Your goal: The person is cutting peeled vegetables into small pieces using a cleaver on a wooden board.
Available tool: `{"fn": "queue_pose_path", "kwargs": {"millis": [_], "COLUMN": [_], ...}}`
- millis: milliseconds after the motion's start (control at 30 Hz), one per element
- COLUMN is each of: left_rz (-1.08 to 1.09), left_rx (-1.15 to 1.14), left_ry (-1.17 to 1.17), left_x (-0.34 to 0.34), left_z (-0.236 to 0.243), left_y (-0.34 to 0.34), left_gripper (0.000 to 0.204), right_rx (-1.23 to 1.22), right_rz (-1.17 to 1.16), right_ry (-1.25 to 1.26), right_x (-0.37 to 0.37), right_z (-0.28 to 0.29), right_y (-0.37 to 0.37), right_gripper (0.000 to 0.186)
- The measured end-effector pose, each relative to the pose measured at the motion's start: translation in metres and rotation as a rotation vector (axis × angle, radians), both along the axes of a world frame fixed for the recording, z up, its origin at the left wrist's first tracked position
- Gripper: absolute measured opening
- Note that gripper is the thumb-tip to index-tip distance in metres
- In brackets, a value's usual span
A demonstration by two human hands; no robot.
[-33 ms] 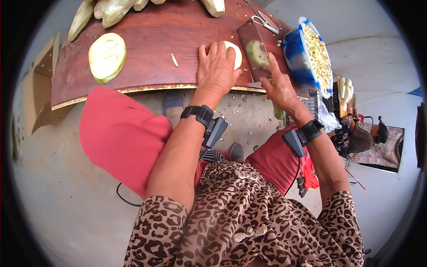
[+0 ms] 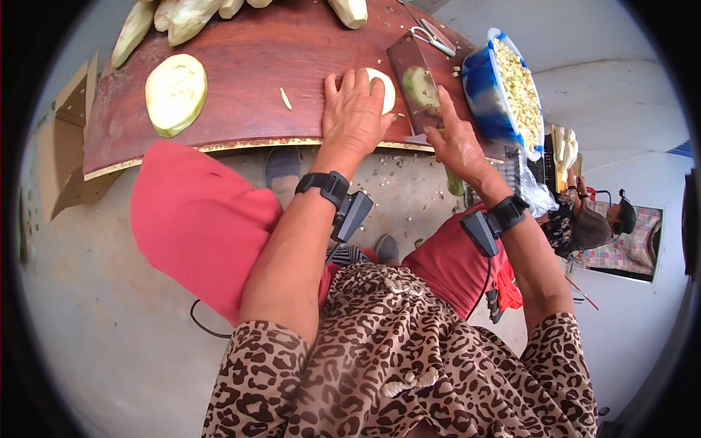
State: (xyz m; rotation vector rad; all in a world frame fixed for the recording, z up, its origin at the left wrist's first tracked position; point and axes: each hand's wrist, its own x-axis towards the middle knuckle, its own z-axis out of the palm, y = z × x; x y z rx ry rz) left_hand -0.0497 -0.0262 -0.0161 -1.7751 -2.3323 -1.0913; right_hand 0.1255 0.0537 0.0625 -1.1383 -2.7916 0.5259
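My left hand (image 2: 354, 106) lies over a pale, peeled eggplant piece (image 2: 381, 89) on the red-brown wooden table (image 2: 248, 69), its fingers holding the piece down. Most of that piece is under the hand. My right hand (image 2: 460, 139) grips a cleaver (image 2: 410, 62) with the forefinger stretched along the blade; the handle is mostly hidden. The wide blade stands just right of the eggplant piece and mirrors it. A large cut eggplant slab (image 2: 175, 95) rests flat further left. Between it and my left hand lies a thin sliver (image 2: 285, 99).
Peeled eggplants (image 2: 193, 18) are heaped at the far left, another (image 2: 350, 11) at the far edge. A blue-white basin (image 2: 485, 91) of small diced pieces stands right, beside a white-handled peeler or scissors (image 2: 434, 40). A cardboard box (image 2: 69, 146) is left. A person (image 2: 591, 226) works further right.
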Motion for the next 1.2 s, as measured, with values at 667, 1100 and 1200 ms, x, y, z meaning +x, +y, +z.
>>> {"fn": "queue_pose_path", "kwargs": {"millis": [667,1100,1200], "left_rz": [-0.003,0.013,0.019], "left_rx": [0.052,0.005,-0.013], "left_ry": [0.013,0.143,0.17], "left_x": [-0.003,0.002,0.003], "left_z": [-0.004,-0.003,-0.002], "left_y": [0.003,-0.001,0.0], "left_gripper": [0.053,0.063,0.063], "right_rx": [0.125,-0.132,-0.135], "right_rz": [0.06,-0.035,-0.022], "right_ry": [-0.025,0.126,0.156], "right_x": [-0.007,-0.005,-0.004], "right_z": [-0.008,-0.004,-0.008], "right_y": [0.007,0.006,0.005], "right_gripper": [0.081,0.077,0.078]}}
